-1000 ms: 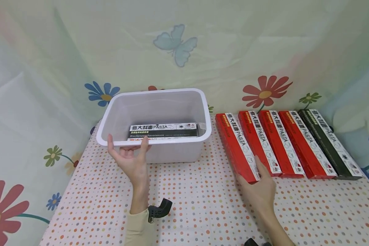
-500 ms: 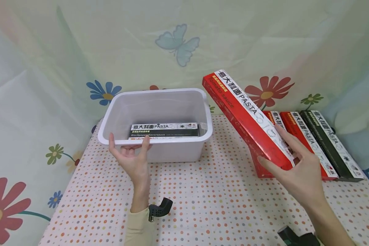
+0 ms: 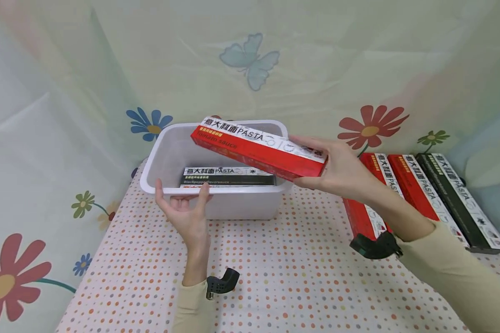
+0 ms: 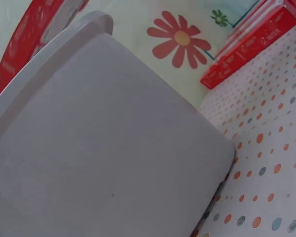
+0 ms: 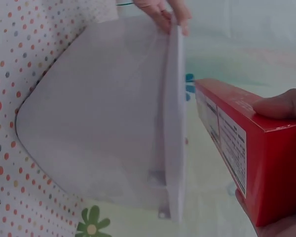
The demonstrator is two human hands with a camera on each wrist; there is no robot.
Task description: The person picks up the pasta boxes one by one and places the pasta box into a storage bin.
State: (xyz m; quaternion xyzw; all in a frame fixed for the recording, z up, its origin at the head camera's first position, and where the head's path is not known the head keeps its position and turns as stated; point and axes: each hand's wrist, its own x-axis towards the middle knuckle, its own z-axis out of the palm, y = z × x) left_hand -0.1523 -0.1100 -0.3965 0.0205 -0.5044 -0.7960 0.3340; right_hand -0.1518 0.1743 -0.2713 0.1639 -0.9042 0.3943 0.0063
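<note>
My right hand (image 3: 333, 166) grips a red tomato sauce pasta box (image 3: 258, 148) by its right end, tilted over the white plastic tub (image 3: 241, 203). The box's left end points up toward the tub's back. In the right wrist view, the thumb lies on the red pasta box (image 5: 281, 158), outside the tub's rim. My left hand (image 3: 187, 217) holds the tub's front rim, its thumb and one finger raised against it. Inside the tub lies a black pepper pasta box (image 3: 229, 179), with a sliver of another box in front of it, mostly hidden by the rim.
On the right of the polka-dot tablecloth (image 3: 283, 277) lie several red pasta boxes (image 3: 416, 189) and a black one (image 3: 458, 199), partly behind my right arm. A flowered curtain (image 3: 308, 60) hangs close behind the tub.
My right hand has lifted the leftmost red pasta box off the table and carried it left over the tub. My left hand has stayed on the rim.
</note>
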